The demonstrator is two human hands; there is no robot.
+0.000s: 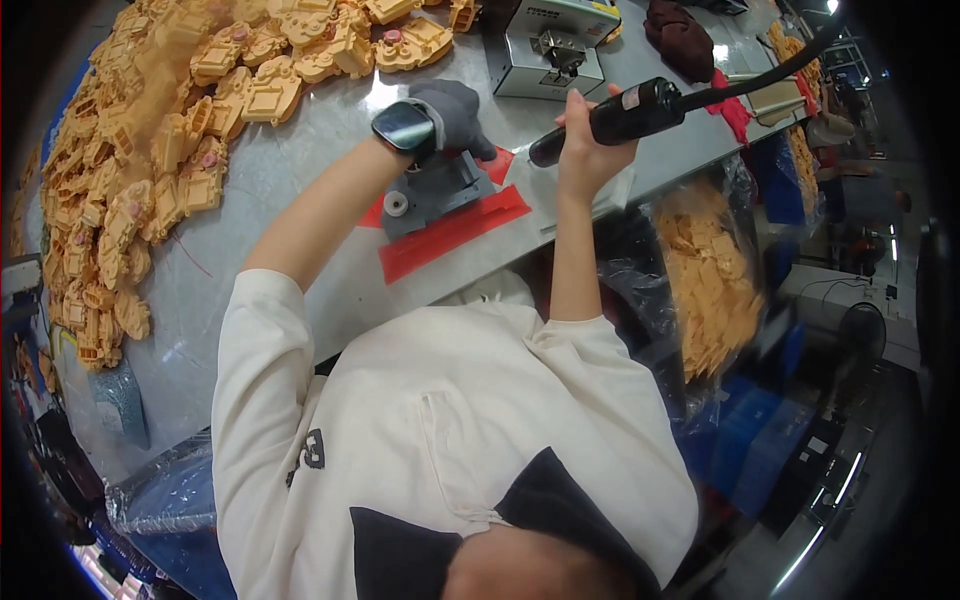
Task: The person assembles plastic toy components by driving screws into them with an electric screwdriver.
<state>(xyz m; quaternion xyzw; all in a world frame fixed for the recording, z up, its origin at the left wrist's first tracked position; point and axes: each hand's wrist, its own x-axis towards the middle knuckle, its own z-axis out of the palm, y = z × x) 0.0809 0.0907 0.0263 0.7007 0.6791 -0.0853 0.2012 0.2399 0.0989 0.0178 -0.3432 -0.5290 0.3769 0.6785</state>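
Observation:
My left hand [450, 112], in a grey glove with a watch at the wrist, bends over the far side of a grey fixture block [440, 198]. Its fingers curl downward, and whatever lies beneath them is hidden. A white round knob [397, 204] sits on the block's left end. Under the block, red strips [455, 237] show on the table. My bare right hand [592, 150] is closed around a black cylindrical corded hand tool [637, 112], held tilted to the right of the block. The tool's narrower end points toward the block, and its cable runs off to the upper right.
Yellow moulded plastic parts [270, 90] are heaped along the table's far and left sides. A metal control box [545, 60] stands beyond my hands. More yellow pieces fill a plastic-lined container [710, 285] beyond the table edge. A dark red cloth bundle [678, 38] lies far right.

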